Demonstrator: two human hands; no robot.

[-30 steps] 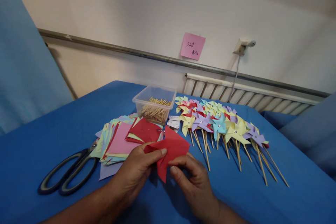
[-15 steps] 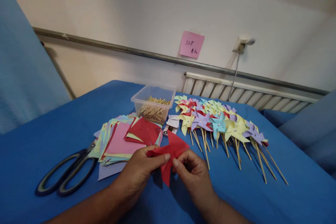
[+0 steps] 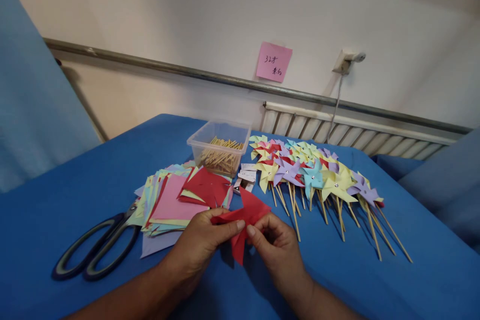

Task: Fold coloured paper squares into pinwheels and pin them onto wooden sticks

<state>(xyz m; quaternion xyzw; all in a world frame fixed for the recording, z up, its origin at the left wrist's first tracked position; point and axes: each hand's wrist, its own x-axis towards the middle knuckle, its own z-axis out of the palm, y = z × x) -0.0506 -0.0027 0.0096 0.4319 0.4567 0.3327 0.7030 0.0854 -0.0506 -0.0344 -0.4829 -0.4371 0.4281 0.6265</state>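
Between both hands is a red paper pinwheel (image 3: 250, 206), its blades folded toward the middle and no stick visible on it. My left hand (image 3: 204, 240) pinches its left side, the thumb pressed near the centre. My right hand (image 3: 279, 247) grips the right side, with thumb and fingers closed around the paper; the fingertips behind it are hidden. Left of the hands lies a stack of coloured paper squares (image 3: 176, 197), with a cut red square (image 3: 210, 187) on top. Large scissors (image 3: 101, 242) rest beside the stack, their blades under the paper.
A clear plastic box (image 3: 219, 147) of thin wooden sticks (image 3: 221, 157) stands at the back. Near it sits a small open box (image 3: 245, 177). Several finished pinwheels (image 3: 313, 177) on sticks lie to the right. The blue-covered table (image 3: 123, 155) meets a wall with a radiator (image 3: 360, 132).
Almost nothing differs. Both hands still hold the red pinwheel at the same spot, and its lower blade has shifted very slightly to the right.
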